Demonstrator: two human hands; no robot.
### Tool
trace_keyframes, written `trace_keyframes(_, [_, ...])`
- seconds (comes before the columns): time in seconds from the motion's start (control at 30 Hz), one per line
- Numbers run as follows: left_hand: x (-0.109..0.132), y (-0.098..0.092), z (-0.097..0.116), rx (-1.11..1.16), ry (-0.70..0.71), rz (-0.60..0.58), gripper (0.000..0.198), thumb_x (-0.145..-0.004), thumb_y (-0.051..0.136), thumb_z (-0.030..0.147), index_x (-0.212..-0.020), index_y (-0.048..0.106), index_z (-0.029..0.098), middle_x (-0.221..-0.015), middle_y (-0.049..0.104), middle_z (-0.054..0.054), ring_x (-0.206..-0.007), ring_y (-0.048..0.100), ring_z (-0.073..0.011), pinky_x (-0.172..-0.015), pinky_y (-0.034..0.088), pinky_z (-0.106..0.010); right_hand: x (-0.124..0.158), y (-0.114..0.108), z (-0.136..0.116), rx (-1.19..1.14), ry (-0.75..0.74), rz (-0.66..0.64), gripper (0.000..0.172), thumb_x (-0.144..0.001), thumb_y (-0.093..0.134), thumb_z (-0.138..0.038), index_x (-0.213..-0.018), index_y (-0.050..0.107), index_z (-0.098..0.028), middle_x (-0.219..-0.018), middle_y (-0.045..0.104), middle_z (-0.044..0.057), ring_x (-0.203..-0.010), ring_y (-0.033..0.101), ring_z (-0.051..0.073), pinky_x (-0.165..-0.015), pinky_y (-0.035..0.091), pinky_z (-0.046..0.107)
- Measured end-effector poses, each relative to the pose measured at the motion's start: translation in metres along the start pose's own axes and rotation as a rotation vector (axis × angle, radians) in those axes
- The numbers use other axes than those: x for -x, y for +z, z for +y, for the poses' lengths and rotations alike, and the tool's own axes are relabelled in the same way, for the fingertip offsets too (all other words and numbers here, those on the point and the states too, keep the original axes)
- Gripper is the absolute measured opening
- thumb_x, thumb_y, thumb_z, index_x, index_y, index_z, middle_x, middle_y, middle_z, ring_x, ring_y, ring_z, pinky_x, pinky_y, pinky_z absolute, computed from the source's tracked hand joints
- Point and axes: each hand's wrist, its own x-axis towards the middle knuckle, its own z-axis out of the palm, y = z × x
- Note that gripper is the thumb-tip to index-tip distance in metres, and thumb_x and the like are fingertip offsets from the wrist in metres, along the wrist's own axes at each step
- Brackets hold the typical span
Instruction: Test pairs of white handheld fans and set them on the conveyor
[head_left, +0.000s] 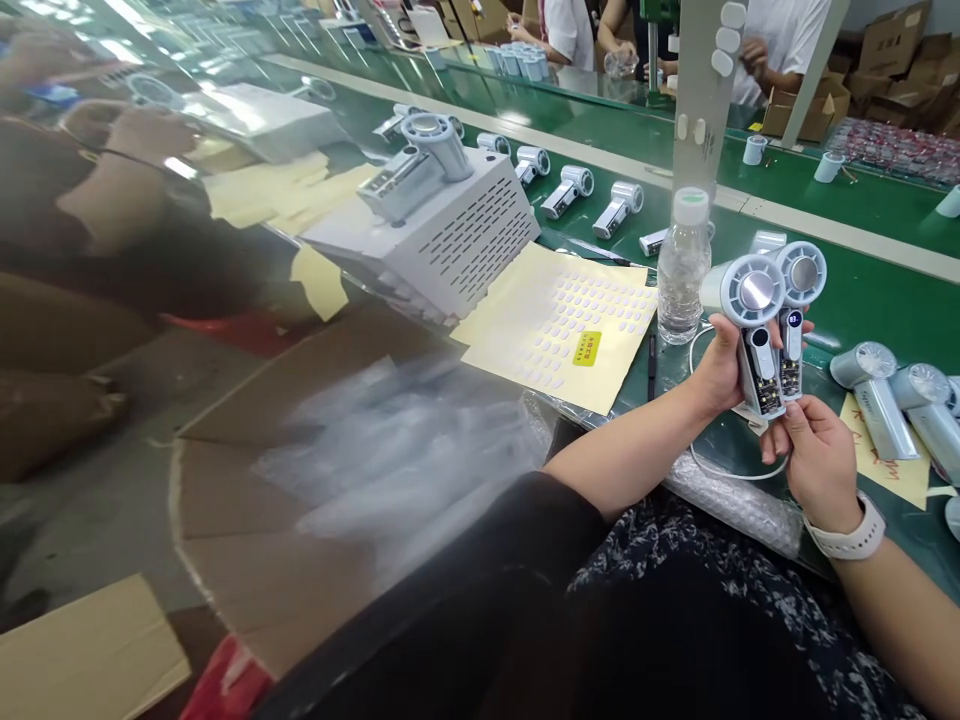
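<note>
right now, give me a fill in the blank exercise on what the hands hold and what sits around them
The left hand and right hand hold ___ handheld fans between them.
The right wrist wears a ___ band.
The clear bottle stands on the ___ belt.
The sticker sheet left of the bottle is pale ___.
Missing words: two, white, green, yellow.

"83" on handheld fan (795, 322) display

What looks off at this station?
The two fans in the left hand and right hand have open handles, circuit boards exposed; loose fans on the belt look closed. Another fan lies atop the white box.
</note>
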Motion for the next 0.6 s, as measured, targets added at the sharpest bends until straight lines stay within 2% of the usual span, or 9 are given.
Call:
trace_keyframes(0.1, [-0.002, 0.0, 0.002, 0.011, 0.009, 0.01, 0.108, -0.044, 0.073, 0.125, -0.073, 0.059, 0.022, -0.137, 0.082, -0.021, -0.156, 0.068, -0.0464, -0.12, 0.063, -0.052, -0.004, -0.007, 0.001, 0.08, -0.054, -0.024, 0.053, -0.109, 0.077, -0.073, -0.087, 0.064, -0.027, -0.068, 0.064, -0.002, -0.062, 0.065, 0.019, -0.066, 0.061, 0.034])
trace_keyframes(0.2, [-0.004, -0.001, 0.004, 0.075, -0.004, 0.057, 0.102, -0.058, 0.076, 0.119, -0.088, 0.066, 0.021, -0.138, 0.082, -0.021, -0.158, 0.067, -0.047, -0.122, 0.062, -0.056, -0.012, -0.023, -0.003, 0.161, -0.129, -0.016, 0.049, -0.108, 0.079, -0.066, -0.083, 0.065, -0.026, -0.093, 0.076, 0.006, -0.092, 0.075, 0.025, -0.091, 0.067, 0.044])
trace_keyframes(0.27, [-0.003, -0.002, 0.006, 0.095, -0.024, 0.096, 0.096, -0.069, 0.077, 0.111, -0.103, 0.071, 0.021, -0.138, 0.083, -0.02, -0.158, 0.068, -0.0459, -0.122, 0.062, -0.057, -0.019, -0.036, -0.005, 0.291, -0.252, 0.089, 0.048, -0.109, 0.076, -0.063, -0.08, 0.066, -0.026, -0.112, 0.078, 0.01, -0.113, 0.075, 0.031, -0.113, 0.064, 0.055])
trace_keyframes(0.3, [-0.001, -0.003, 0.007, 0.089, -0.04, 0.098, 0.095, -0.07, 0.08, 0.107, -0.111, 0.073, 0.021, -0.138, 0.084, -0.019, -0.155, 0.07, -0.0451, -0.121, 0.062, -0.056, -0.022, -0.041, -0.005, 0.373, -0.318, 0.16, 0.045, -0.109, 0.075, -0.063, -0.085, 0.071, -0.025, -0.123, 0.078, 0.012, -0.126, 0.074, 0.034, -0.124, 0.058, 0.06])
trace_keyframes(0.37, [0.002, -0.006, 0.008, 0.046, -0.086, 0.044, 0.096, -0.064, 0.09, 0.098, -0.121, 0.077, 0.022, -0.134, 0.086, -0.016, -0.142, 0.077, -0.0428, -0.114, 0.064, -0.052, -0.027, -0.048, -0.003, 0.455, -0.384, 0.246, 0.04, -0.11, 0.074, -0.066, -0.112, 0.081, -0.027, -0.145, 0.076, 0.014, -0.147, 0.067, 0.037, -0.136, 0.048, 0.067])
trace_keyframes(0.43, [0.005, -0.01, 0.007, -0.047, -0.153, -0.074, 0.093, -0.057, 0.102, 0.087, -0.12, 0.08, 0.022, -0.124, 0.087, -0.013, -0.129, 0.082, -0.0387, -0.109, 0.065, -0.047, -0.029, -0.051, 0.0, 0.337, -0.311, 0.148, 0.053, -0.107, 0.078, -0.071, -0.14, 0.078, -0.03, -0.152, 0.076, 0.014, -0.151, 0.068, 0.036, -0.131, 0.055, 0.066])
trace_keyframes(0.5, [0.006, -0.016, 0.004, -0.154, -0.208, -0.176, 0.083, -0.057, 0.11, 0.075, -0.115, 0.083, 0.022, -0.115, 0.088, -0.009, -0.127, 0.082, -0.0368, -0.112, 0.064, -0.045, -0.029, -0.052, 0.0, 0.153, -0.2, 0.0, 0.058, -0.101, 0.087, -0.07, -0.144, 0.076, -0.033, -0.139, 0.083, 0.012, -0.134, 0.079, 0.035, -0.112, 0.069, 0.059])
trace_keyframes(0.53, [0.005, -0.018, 0.002, -0.182, -0.212, -0.182, 0.078, -0.059, 0.112, 0.071, -0.112, 0.084, 0.023, -0.112, 0.087, -0.008, -0.13, 0.082, -0.0367, -0.115, 0.062, -0.045, -0.029, -0.053, -0.001, 0.088, -0.16, -0.033, 0.057, -0.098, 0.092, -0.068, -0.141, 0.077, -0.034, -0.131, 0.085, 0.011, -0.123, 0.083, 0.034, -0.102, 0.072, 0.055])
trace_keyframes(0.6, [0.001, -0.022, -0.002, -0.141, -0.19, -0.066, 0.068, -0.065, 0.111, 0.07, -0.109, 0.084, 0.024, -0.112, 0.088, -0.007, -0.137, 0.079, -0.0362, -0.121, 0.061, -0.045, -0.029, -0.055, -0.007, 0.011, -0.15, 0.006, 0.057, -0.089, 0.103, -0.057, -0.136, 0.078, -0.035, -0.121, 0.086, 0.007, -0.11, 0.084, 0.03, -0.094, 0.073, 0.049])
